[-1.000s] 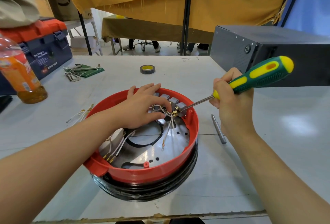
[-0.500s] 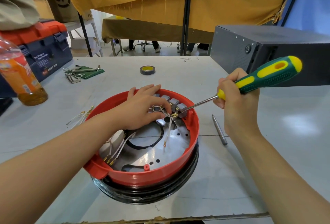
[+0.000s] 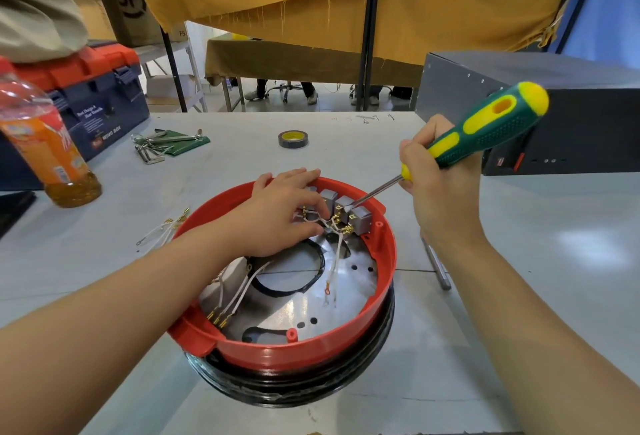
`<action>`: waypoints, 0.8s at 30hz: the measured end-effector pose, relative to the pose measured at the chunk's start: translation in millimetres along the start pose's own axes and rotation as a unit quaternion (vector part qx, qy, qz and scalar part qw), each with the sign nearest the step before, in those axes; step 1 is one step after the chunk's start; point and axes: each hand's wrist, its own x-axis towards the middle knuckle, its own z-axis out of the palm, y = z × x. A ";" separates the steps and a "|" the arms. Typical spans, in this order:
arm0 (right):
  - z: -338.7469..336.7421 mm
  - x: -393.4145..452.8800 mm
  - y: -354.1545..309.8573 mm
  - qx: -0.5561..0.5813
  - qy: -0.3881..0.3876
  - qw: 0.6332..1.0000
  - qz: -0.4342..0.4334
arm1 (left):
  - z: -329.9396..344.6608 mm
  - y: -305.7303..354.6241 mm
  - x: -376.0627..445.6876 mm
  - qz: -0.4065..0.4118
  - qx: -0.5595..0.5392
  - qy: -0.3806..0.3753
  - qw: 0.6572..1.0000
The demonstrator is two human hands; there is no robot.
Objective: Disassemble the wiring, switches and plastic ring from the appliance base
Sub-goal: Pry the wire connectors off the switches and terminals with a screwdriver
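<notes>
Appliance base (image 3: 294, 386) upside down on table: red plastic ring (image 3: 386, 261) seated on black body, grey switches (image 3: 346, 212) at far rim, white wires (image 3: 334, 254) trailing over metal plate (image 3: 346, 299).

Both forearms bare, no sleeves, gloves or rings.

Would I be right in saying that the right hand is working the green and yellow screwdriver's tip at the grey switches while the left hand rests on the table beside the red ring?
Not quite: in the head view the left hand rests inside the red ring, on the wiring beside the grey switches, not on the table. The right hand does hold the screwdriver there.
</notes>
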 end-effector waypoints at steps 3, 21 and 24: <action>1.5 -6.5 3.8 -0.035 -0.029 0.998 -0.040 | -0.1 0.1 0.0 0.002 -0.001 0.000 1.000; -4.6 -23.7 4.3 -0.157 -0.076 0.974 -0.147 | -2.4 2.1 -0.6 0.000 0.001 -0.012 1.000; -2.5 -28.6 2.9 -0.153 -0.101 0.971 -0.156 | -2.6 1.7 -0.6 0.001 0.006 -0.013 1.000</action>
